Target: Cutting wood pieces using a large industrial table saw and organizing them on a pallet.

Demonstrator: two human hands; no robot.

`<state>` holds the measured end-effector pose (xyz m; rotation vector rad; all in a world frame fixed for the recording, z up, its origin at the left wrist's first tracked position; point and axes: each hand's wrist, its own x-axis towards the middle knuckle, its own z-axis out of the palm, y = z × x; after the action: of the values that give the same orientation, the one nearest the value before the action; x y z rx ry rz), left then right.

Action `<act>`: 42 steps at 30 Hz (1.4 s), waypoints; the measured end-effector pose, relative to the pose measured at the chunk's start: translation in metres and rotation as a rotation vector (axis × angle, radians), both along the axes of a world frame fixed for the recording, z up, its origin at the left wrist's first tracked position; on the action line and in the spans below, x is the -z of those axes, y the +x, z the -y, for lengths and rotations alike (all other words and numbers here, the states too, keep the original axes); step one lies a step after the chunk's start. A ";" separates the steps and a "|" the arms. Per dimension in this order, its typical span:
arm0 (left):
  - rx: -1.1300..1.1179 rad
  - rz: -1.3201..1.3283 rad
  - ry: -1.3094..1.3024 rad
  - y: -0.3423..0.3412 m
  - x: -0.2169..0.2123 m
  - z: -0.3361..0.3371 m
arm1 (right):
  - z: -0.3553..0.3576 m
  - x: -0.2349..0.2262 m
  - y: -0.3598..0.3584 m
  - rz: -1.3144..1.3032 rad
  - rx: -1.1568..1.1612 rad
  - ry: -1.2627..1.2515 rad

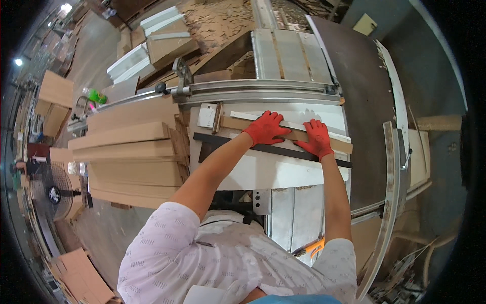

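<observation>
My left hand (266,128), in a red glove, is closed on a narrow brown strip (238,123). Its fingers reach over a thin white strip (244,116) lying along the far side. Farther right, my right hand (317,139), gloved alike, grips the same brown strip, its thumb pointing toward the left hand. The palms hide parts of both strips. A long black strip (223,140) lies just nearer to me, passing close by both wrists. All rest slantwise on a white panel (298,169). A small white box-like piece (206,115) sits left of the strips.
A metal rail (253,86) crosses behind the panel. Stacked brown boards (131,147) stand to the left, with a green bottle (95,96) beyond them and a fan (53,194) farther out. A dark tabletop (372,101) extends right. An orange-handled tool (315,248) lies near my right sleeve.
</observation>
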<state>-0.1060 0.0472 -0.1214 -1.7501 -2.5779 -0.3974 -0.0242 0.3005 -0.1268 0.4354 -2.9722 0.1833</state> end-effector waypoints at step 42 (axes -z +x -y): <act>-0.004 -0.083 0.113 0.008 0.004 -0.004 | 0.001 -0.005 0.006 -0.003 0.026 0.029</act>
<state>-0.0983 0.0508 -0.1250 -1.6868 -2.4514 -0.4511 -0.0186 0.2997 -0.1215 0.4001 -2.9792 0.1372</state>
